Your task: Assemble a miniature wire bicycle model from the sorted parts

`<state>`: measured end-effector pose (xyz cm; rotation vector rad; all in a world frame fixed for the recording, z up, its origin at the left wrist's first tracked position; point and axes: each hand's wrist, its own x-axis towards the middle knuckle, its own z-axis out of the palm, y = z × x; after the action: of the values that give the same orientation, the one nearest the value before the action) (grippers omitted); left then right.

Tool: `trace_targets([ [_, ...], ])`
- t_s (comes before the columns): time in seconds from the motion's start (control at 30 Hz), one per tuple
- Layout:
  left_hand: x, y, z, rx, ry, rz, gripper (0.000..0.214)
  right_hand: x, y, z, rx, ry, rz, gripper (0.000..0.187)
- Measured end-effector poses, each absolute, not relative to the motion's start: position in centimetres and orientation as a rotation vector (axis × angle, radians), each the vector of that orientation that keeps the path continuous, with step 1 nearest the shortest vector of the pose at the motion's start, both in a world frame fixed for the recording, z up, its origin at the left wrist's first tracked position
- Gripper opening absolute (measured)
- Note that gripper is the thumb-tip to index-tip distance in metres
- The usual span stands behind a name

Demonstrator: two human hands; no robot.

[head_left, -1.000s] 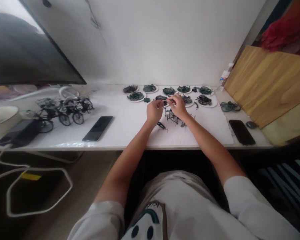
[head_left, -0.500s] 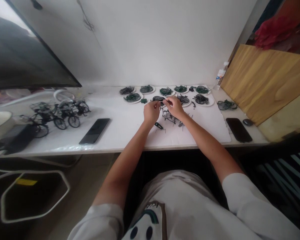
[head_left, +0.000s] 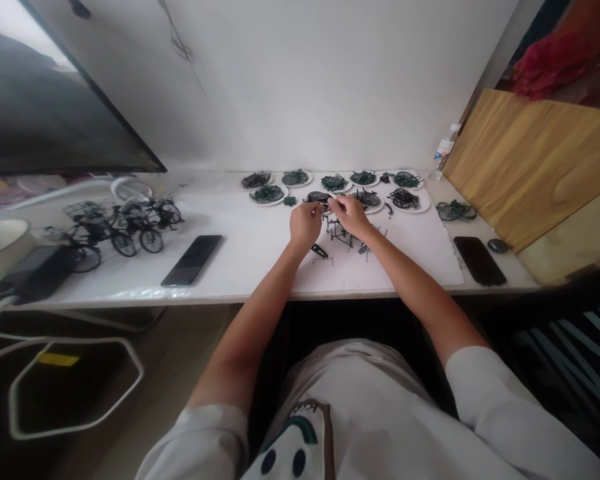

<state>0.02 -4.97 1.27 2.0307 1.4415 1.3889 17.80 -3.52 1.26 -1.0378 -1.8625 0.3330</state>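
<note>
My left hand (head_left: 306, 225) and my right hand (head_left: 349, 212) meet over the white board (head_left: 260, 243), fingertips pinched close together. Between them is something small and thin that I cannot make out. Just below the fingers stands a dark miniature bicycle frame (head_left: 341, 231), partly covered by my right hand. A small dark part (head_left: 320, 251) lies under my left wrist, with thin wire-like pieces (head_left: 364, 249) to the right of it. Behind my hands, a plate of dark bicycle parts (head_left: 318, 197) is partly hidden.
Several small plates of model parts (head_left: 295, 178) line the back. Assembled miniature bicycles (head_left: 125, 230) stand at left beside a phone (head_left: 193, 260). At right are another phone (head_left: 479, 260), a dark mouse-like object (head_left: 497, 245), loose bicycle parts (head_left: 455, 210), a bottle (head_left: 445, 152) and a wooden panel (head_left: 540, 160).
The whole view has shifted slightly. Both hands stay pinched together at nearly the same spot, with only slight finger movement.
</note>
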Motion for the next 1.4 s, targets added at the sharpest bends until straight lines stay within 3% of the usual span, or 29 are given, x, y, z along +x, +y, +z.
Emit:
trace_targets([
  [0.33,-0.1,-5.1,1.7,2.072,1.578,1.235,0.031,17.9,-2.5,0.0,-0.997,-1.831,0.482,0.033],
  [0.93,0.0,-4.7,1.3,2.14,1.598,1.212,0.029,18.0,-3.2,0.8,-1.08,-1.89,0.388,0.062],
  [1.4,0.3,-4.4,0.5,1.937,1.489,1.403,0.029,17.7,-3.3,1.1,-1.048,-1.841,0.195,0.059],
])
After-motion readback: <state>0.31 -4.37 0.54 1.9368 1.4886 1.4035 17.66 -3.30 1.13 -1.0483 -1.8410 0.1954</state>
